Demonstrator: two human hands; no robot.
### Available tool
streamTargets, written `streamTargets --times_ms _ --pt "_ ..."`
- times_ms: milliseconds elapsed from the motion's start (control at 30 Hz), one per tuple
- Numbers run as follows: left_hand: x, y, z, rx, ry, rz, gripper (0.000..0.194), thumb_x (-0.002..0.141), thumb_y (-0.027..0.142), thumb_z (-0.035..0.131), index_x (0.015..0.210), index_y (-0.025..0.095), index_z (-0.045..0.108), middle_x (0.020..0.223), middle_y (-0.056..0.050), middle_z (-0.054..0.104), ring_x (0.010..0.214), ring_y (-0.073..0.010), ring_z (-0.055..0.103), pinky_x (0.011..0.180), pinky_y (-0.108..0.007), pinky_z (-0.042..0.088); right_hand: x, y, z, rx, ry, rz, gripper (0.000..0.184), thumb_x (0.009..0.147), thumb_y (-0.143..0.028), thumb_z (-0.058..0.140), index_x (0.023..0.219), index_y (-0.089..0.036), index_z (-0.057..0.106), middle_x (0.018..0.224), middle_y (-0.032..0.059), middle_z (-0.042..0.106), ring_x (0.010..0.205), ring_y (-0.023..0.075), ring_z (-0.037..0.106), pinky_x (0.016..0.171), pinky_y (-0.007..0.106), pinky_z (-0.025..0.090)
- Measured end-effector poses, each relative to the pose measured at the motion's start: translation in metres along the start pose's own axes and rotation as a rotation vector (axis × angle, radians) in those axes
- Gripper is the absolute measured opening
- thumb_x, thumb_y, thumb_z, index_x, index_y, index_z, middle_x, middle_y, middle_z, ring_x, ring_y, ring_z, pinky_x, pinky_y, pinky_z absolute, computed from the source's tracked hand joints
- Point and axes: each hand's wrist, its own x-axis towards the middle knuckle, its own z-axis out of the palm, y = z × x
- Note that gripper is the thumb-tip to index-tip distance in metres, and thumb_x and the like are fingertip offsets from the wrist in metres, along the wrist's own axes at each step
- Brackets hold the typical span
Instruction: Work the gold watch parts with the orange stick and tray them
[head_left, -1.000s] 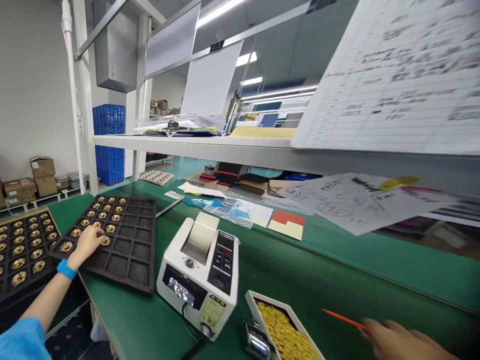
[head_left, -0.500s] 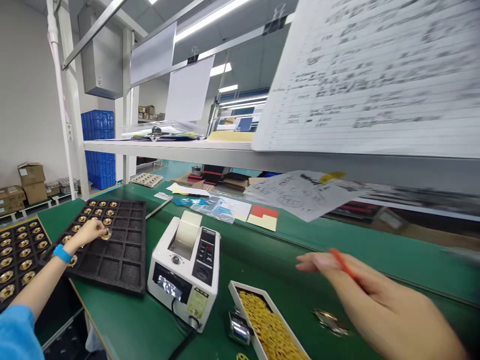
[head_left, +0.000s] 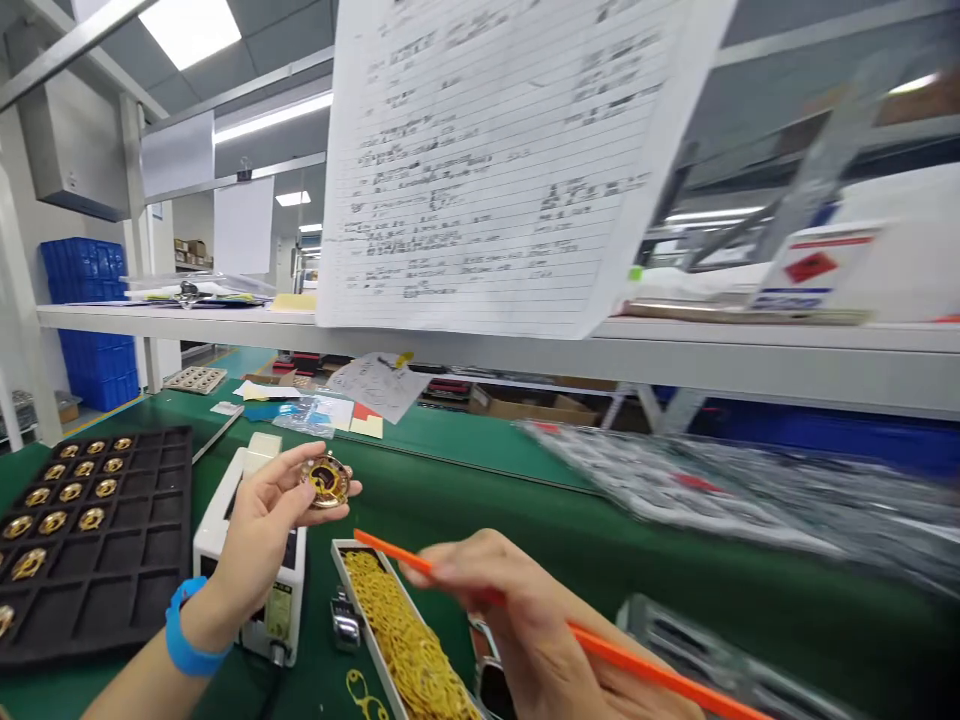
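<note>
Pinching 1 round gold piece (head_left: 328,482) between thumb and fingers of the left hand (head_left: 266,515), above the green bench (head_left: 450,490), near the white machine (head_left: 279,610). Gripping 1 orange tool (head_left: 645,664), perhaps tweezers but blurred, in the curled right hand (head_left: 521,615), tip-end apart from the piece. Also showing a white tray (head_left: 346,545) of yellow rings (head_left: 409,640).

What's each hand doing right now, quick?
Left hand: closed, holding a round gold piece between the fingers.
Right hand: closed, holding an orange stick.
</note>
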Motion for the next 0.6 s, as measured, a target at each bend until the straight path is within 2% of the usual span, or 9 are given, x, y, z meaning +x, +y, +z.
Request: streamTargets --times_ms 133,333,467,600 --pt "0.001 -0.009 0.006 -0.049 -0.108 0.022 0.030 0.087 0.020 0.058 0.116 0.025 0.064 0.109 -0.005 0.070 0.104 -0.0218 0.066 0.082 -0.025 0.056 0.003 0.002 0.004 -0.048 0.041 0.015 0.023 0.093 -0.029 0.052 0.079 -0.022 0.068 0.077 0.0055 0.066 0.070 0.0186 0.064 0.058 0.026 0.055" --pt "0.001 -0.012 0.001 -0.030 -0.180 0.020 0.030 0.089 0.019 0.057 0.117 0.029 0.065 0.112 -0.003 0.070 0.106 -0.0200 0.064 0.084 -0.022 0.055 0.007 0.014 0.007 -0.018 0.055 0.044 0.016 0.090 -0.025 0.057 0.087 -0.024 0.072 0.076 0.0034 0.070 0.071 0.0178 0.067 0.060 0.024 0.057" --pt "0.001 -0.007 -0.001 -0.051 -0.175 -0.028 0.030 0.088 0.021 0.059 0.117 0.028 0.065 0.113 -0.005 0.069 0.106 -0.0211 0.064 0.084 -0.024 0.055 0.012 0.023 0.002 0.035 -0.061 -0.064 0.017 0.090 -0.023 0.057 0.089 -0.026 0.073 0.079 0.0027 0.072 0.075 0.0176 0.069 0.064 0.024 0.058" --pt "0.002 -0.004 0.000 -0.058 -0.131 -0.082 0.031 0.085 0.022 0.063 0.115 0.026 0.065 0.109 -0.006 0.071 0.104 -0.0216 0.065 0.080 -0.022 0.056 0.018 0.027 -0.005 -0.004 -0.208 -0.252 0.021 0.090 -0.017 0.055 0.098 -0.027 0.072 0.085 0.0046 0.072 0.080 0.0191 0.068 0.066 0.029 0.059"
